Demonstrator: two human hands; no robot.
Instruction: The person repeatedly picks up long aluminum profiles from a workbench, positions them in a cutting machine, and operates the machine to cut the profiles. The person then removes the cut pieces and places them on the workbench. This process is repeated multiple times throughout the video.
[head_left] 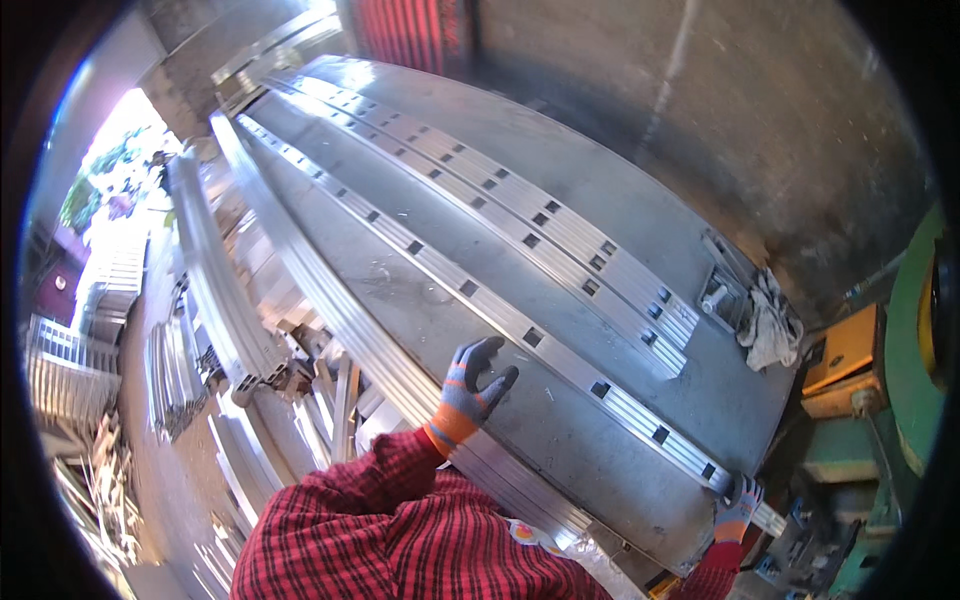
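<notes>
My left hand [470,393], in a grey and orange work glove, hovers above the near side of the metal table [590,450]. Its thumb and fingers are apart and nothing is in them. At the lower right, my right hand [738,508], gloved alike, is closed round the near end of a long aluminium profile [565,365] with square holes cut along it. That profile lies lengthwise on the table, its end sticking out past the edge. Farther across lie more profiles with square holes [510,225], side by side. Plain aluminium profiles [335,290] run along the table's near edge.
A grey rag [770,325] and a small metal fixture [722,298] sit at the table's far right corner. Beyond stands a green machine [905,350] with an orange box [845,350]. Stacked profiles [220,290] fill the left side. A wall [740,110] rises behind the table.
</notes>
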